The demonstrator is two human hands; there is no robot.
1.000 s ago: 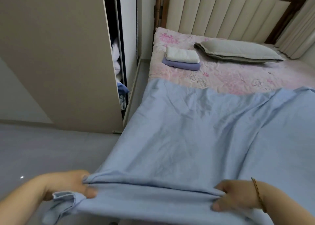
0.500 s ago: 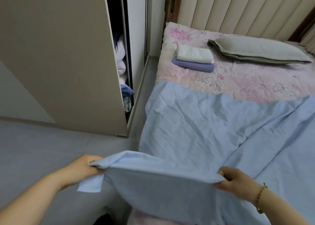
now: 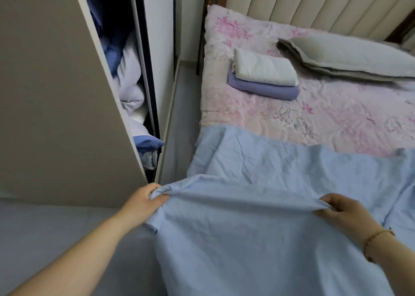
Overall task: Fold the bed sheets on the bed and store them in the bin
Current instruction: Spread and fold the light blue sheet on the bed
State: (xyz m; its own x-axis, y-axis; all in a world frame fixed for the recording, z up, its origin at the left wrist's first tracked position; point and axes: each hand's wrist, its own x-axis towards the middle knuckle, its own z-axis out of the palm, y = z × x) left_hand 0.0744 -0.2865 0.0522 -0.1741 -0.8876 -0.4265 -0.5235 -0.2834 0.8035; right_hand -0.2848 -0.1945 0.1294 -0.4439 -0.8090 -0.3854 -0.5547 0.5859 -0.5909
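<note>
Between both hands' fingers (image 3: 157, 198) — the blue sheet (image 3: 247, 228) edge, pinched taut.

We count two hands, a left hand (image 3: 143, 202) and a right hand (image 3: 341, 212). We see three sheets: one blue sheet (image 3: 258, 228) spread out and two folded ones, a white sheet (image 3: 262, 70) and a purple sheet (image 3: 265, 90). We also count one pillow (image 3: 348, 55), one bed (image 3: 336, 120), one wardrobe (image 3: 56, 93) and one bracelet (image 3: 377, 235). The cloth (image 3: 132, 89) inside the wardrobe we cannot count.
</note>
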